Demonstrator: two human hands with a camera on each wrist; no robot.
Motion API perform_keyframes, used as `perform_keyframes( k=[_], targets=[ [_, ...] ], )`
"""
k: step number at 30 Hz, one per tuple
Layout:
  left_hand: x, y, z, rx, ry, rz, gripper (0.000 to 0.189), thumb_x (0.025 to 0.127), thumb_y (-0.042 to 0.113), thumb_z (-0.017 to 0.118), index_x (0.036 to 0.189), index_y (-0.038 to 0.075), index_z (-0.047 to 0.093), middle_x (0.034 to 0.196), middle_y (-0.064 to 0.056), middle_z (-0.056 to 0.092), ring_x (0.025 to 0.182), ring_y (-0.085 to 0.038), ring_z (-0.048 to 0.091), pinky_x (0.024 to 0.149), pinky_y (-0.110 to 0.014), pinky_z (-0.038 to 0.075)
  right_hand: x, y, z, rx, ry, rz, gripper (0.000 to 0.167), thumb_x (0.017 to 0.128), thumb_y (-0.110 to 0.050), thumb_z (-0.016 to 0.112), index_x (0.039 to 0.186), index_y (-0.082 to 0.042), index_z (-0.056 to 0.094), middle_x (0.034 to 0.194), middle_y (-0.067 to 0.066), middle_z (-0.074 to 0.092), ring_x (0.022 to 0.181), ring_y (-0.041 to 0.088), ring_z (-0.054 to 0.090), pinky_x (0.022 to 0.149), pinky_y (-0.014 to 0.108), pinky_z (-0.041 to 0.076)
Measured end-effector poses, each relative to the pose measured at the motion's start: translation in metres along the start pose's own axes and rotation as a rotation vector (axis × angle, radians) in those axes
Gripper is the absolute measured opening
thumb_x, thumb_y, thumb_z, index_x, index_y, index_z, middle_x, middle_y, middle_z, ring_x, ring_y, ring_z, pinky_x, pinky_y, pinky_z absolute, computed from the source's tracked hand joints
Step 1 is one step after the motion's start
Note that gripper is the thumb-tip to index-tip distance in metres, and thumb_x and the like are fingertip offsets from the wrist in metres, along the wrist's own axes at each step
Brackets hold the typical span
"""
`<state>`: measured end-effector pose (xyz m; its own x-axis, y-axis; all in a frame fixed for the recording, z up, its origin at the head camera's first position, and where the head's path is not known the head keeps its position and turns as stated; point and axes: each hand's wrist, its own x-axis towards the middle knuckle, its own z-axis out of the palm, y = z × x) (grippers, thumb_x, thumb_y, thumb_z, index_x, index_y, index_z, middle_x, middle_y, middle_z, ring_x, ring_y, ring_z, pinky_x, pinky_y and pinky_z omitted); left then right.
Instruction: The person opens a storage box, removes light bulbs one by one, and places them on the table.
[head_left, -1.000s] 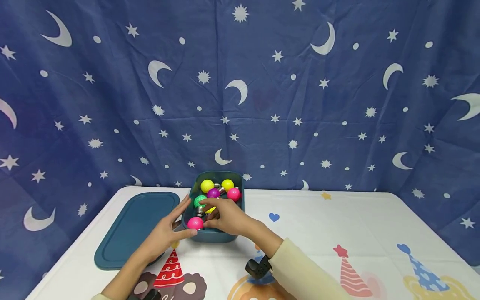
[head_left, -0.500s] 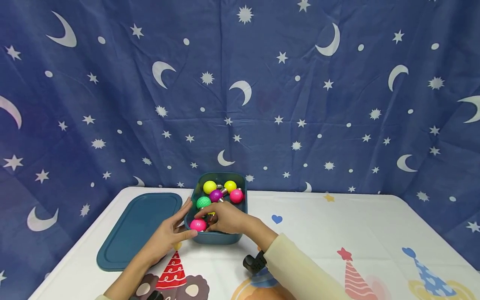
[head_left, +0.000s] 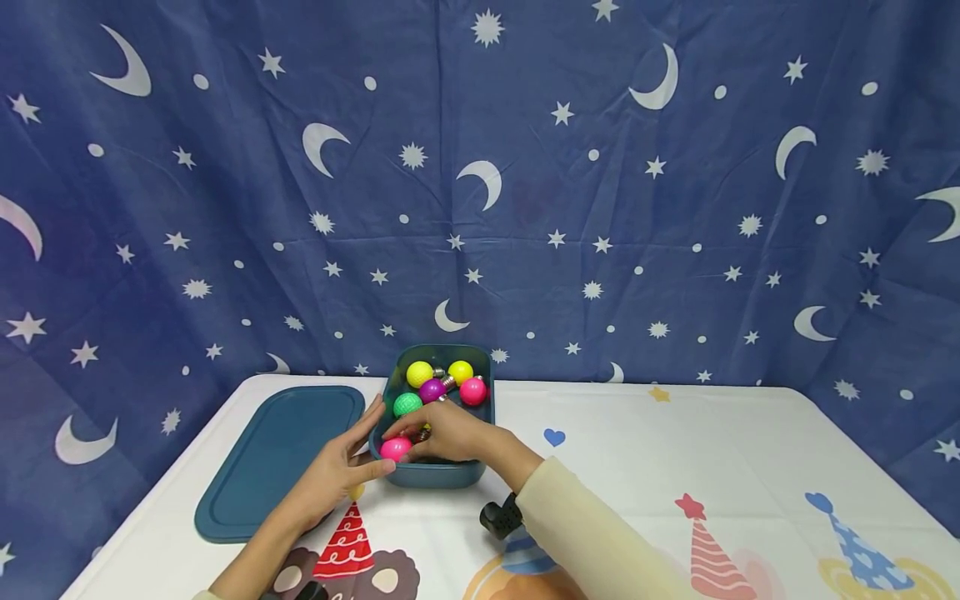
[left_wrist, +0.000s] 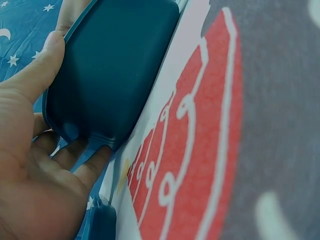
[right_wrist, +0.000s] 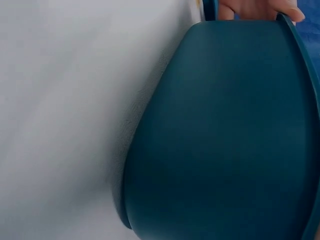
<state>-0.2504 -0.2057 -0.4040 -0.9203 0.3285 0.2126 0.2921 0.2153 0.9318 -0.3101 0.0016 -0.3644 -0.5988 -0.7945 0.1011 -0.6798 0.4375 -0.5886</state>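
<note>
A dark teal plastic box (head_left: 438, 477) stands at the back left of the table with several coloured light bulbs in it. My left hand (head_left: 333, 475) holds the near left corner; in the left wrist view the thumb lies at the rim and the fingers (left_wrist: 92, 167) press the outer wall. Inside the box my right hand (head_left: 450, 432) has its fingertips around a pink bulb (head_left: 396, 449) in that same corner. A green bulb (head_left: 407, 404), a purple bulb (head_left: 432, 391) and a second pink bulb (head_left: 472, 391) lie behind. The right wrist view shows mainly the box wall (right_wrist: 225, 125).
A flat teal lid (head_left: 277, 467) lies on the table left of the box. Two yellow bulbs (head_left: 419, 374) lie at the far side inside. A blue curtain (head_left: 540, 208) with moons and stars hangs behind the white patterned tablecloth (head_left: 615, 467).
My right hand has shifted toward the near left corner, its fingertips moving from beside the green bulb's base onto the pink bulb. The left hand stays on the box.
</note>
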Motion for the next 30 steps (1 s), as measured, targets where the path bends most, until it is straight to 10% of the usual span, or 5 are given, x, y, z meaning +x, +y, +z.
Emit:
perform_keyframes(
  k=[30],
  targets=[
    [-0.0012, 0.0008, -0.0018, -0.017, -0.018, 0.008, 0.083, 0.087, 0.012, 0.071, 0.153, 0.008, 0.021, 0.160, -0.001, 0.006, 0.142, -0.040, 0.011, 0.108, -0.053, 0.025, 0.0077, 0.0008, 0.0056, -0.134, 0.101, 0.102, 0.032, 0.083, -0.022, 0.077, 0.113, -0.019, 0.065, 0.102, -0.007, 0.068, 0.089, 0.004, 0.058, 0.083, 0.019, 0.048]
  ],
)
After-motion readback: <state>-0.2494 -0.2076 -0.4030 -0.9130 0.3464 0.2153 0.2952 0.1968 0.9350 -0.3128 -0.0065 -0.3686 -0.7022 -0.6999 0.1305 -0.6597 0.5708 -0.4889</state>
